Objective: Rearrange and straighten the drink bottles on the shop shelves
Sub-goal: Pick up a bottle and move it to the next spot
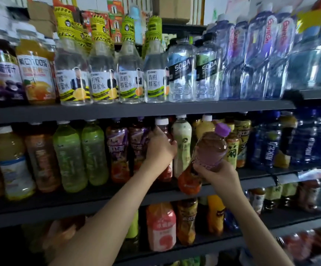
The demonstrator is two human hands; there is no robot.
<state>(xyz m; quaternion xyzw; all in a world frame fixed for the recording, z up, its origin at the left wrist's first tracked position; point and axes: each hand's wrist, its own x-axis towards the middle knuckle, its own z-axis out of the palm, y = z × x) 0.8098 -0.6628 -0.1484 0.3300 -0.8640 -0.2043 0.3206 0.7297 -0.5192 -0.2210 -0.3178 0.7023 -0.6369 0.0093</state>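
On middle shelf (pixel 117 196), head view: left hand (pixel 160 148) wrapping around white-capped bottle (pixel 163 129) standing upright in row, fingers curled on its shoulder, just beside pale green bottle (pixel 182 143). Right hand (pixel 220 174) clasping purple-capped bottle (pixel 206 150) around its lower body, holding it tilted in front of shelf edge, cap leaning right toward yellow-labelled bottles (pixel 236 143). Clear soda bottles (pixel 194 73) standing on top shelf (pixel 136 110) above.

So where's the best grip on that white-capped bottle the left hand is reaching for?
Probably around the upper body of the white-capped bottle, from the front as the left hand does: it stands upright, neighbours pack both sides, and the upper shelf hangs just over the cap.
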